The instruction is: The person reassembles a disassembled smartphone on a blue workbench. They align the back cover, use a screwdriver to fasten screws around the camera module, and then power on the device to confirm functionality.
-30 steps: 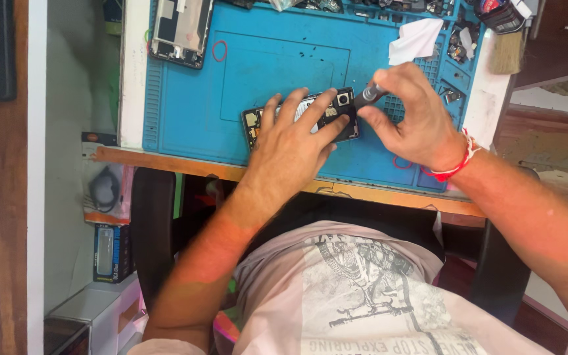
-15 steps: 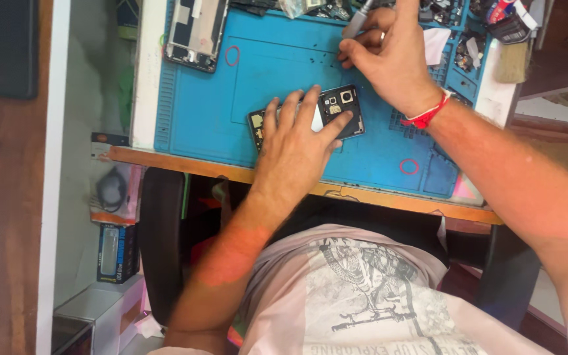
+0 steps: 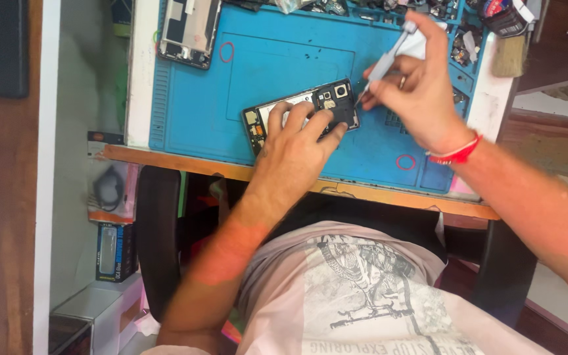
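Two hands are seen at work over an opened phone [image 3: 300, 113] that lies flat on a blue mat [image 3: 284, 59] spread across the table [image 3: 185, 161]. The phone is set at a slight slant, its camera end towards the right and a little farther from the body. The left hand [image 3: 294, 141] is laid on top of the phone from the near side, fingers spread and pressed down across its middle and right part, so that much of the open back is covered; the palm rests on the mat just below the phone.

The right hand [image 3: 419, 92] is held just to the right of the phone, above the mat and clear of it. A slim grey screwdriver [image 3: 384, 60] is pinched between the thumb and the first fingers, tilted, with its tip brought down just beside the upper right corner of the phone, next to the camera. Whether the tip touches the phone cannot be told. A red band [image 3: 456, 154] is worn at that wrist.

A second stripped phone frame [image 3: 189, 29] is seen at the far left corner of the mat, well apart from both hands. A brush [image 3: 511, 56] lies at the far right edge of the table.
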